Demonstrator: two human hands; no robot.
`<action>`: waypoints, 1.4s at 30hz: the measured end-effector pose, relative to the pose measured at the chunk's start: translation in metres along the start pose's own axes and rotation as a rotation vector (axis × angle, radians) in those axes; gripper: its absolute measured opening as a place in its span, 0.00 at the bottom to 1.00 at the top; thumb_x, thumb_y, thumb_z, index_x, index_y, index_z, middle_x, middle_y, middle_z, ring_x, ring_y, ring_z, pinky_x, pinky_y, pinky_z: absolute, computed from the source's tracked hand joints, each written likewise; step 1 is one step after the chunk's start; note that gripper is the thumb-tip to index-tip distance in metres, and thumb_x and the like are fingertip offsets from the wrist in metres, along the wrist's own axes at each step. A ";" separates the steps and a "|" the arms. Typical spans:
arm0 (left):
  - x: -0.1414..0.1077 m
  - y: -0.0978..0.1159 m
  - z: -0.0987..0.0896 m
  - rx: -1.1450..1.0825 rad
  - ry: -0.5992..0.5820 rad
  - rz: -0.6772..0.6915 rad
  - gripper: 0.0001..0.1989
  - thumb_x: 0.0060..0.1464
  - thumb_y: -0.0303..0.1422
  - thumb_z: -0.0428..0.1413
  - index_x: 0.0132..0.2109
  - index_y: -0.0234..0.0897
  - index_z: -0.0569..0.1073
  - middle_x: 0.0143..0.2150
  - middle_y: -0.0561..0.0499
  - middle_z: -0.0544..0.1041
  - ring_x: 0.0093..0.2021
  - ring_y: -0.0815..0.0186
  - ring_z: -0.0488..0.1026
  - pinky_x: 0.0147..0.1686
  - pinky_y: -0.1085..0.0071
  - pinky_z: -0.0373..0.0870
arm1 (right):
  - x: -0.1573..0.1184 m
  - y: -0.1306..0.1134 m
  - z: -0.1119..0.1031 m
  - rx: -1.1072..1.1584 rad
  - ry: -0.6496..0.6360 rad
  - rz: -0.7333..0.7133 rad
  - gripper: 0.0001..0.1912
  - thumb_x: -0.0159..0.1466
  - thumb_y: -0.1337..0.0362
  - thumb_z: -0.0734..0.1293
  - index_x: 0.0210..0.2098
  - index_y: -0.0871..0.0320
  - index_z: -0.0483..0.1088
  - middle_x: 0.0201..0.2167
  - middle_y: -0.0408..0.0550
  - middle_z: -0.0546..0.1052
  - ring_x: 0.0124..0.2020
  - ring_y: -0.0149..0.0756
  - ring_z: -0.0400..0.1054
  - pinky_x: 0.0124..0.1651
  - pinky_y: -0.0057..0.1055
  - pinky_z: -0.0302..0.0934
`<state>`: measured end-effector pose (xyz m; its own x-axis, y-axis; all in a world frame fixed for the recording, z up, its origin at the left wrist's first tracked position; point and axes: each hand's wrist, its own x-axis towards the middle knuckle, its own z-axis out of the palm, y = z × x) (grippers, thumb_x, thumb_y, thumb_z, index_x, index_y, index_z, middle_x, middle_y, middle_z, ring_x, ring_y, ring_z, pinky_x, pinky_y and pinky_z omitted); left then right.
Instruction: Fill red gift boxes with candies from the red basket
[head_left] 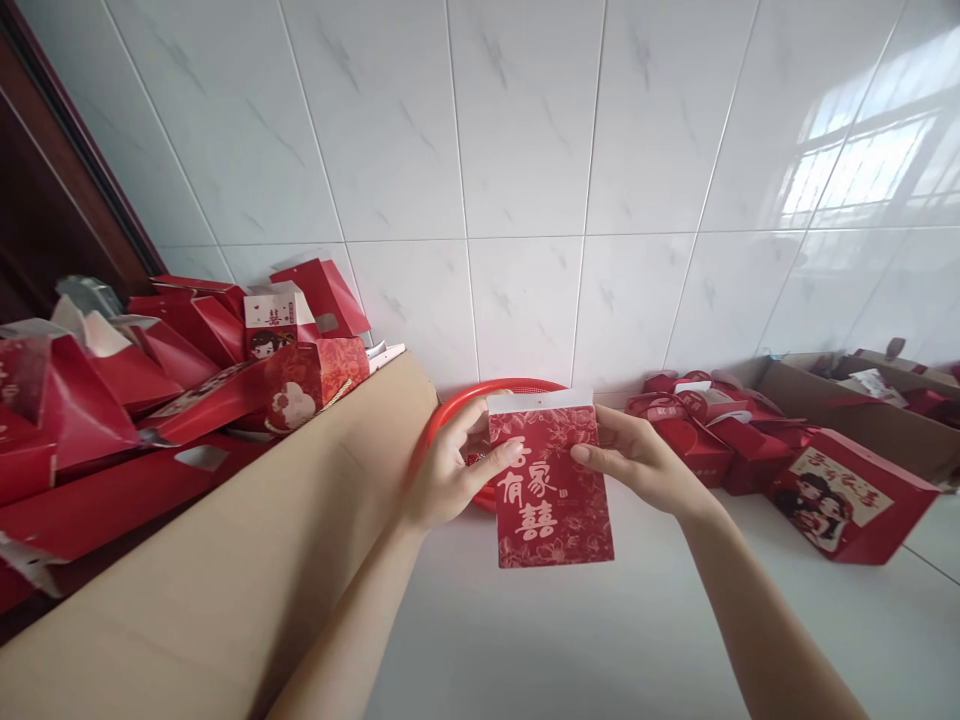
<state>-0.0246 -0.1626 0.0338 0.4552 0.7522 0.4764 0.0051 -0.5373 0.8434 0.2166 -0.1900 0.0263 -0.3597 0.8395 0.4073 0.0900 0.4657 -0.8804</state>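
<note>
Between my two hands is a red paper gift box (pixel 555 500) with pale Chinese characters, a floral pattern and a white strip along its top edge. It is held upright, its printed face toward me; whether it is folded flat I cannot tell. My left hand (pixel 461 465) grips its left side, thumb on the front and fingers behind. On the right side my right hand (pixel 637 455) holds it the same way. Behind the box stands a red plastic basket (pixel 442 415), mostly hidden by the box and my left hand.
At left, a large cardboard box (pixel 300 520) is heaped with red gift boxes (pixel 202 330). Small red boxes (pixel 686 430) cluster to the right, beside a bigger red box (pixel 855 495) with a printed couple. Behind them stands an open carton (pixel 810 385). A tiled wall (pixel 525 130) rises at the back.
</note>
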 end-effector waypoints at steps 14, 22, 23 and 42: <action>0.000 -0.007 0.004 0.071 0.055 0.034 0.21 0.59 0.38 0.60 0.57 0.41 0.68 0.44 0.49 0.82 0.38 0.65 0.80 0.39 0.70 0.78 | -0.001 -0.002 0.002 0.009 0.078 -0.068 0.25 0.65 0.55 0.70 0.60 0.49 0.65 0.40 0.47 0.78 0.37 0.38 0.74 0.40 0.37 0.71; 0.002 -0.015 0.005 0.186 0.147 0.124 0.10 0.56 0.36 0.62 0.42 0.38 0.74 0.34 0.53 0.78 0.30 0.70 0.76 0.32 0.75 0.74 | 0.002 -0.003 0.000 -0.156 0.212 -0.179 0.10 0.66 0.56 0.68 0.43 0.53 0.78 0.37 0.48 0.80 0.36 0.37 0.72 0.38 0.32 0.69; 0.002 -0.016 0.006 0.183 0.155 0.122 0.09 0.55 0.36 0.63 0.41 0.38 0.75 0.34 0.53 0.78 0.30 0.70 0.76 0.31 0.75 0.74 | 0.003 -0.003 0.001 -0.167 0.239 -0.180 0.10 0.66 0.56 0.68 0.40 0.54 0.79 0.36 0.48 0.80 0.36 0.37 0.72 0.38 0.32 0.68; 0.002 -0.018 0.012 0.198 0.138 -0.005 0.12 0.53 0.37 0.65 0.44 0.38 0.77 0.34 0.52 0.82 0.31 0.65 0.80 0.33 0.72 0.78 | 0.014 0.016 0.006 0.023 0.232 0.014 0.14 0.63 0.52 0.71 0.40 0.56 0.77 0.34 0.49 0.80 0.34 0.39 0.73 0.35 0.32 0.69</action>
<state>-0.0136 -0.1558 0.0162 0.3288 0.7927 0.5134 0.1877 -0.5877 0.7870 0.2075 -0.1728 0.0164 -0.1353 0.8890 0.4375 0.0716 0.4492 -0.8905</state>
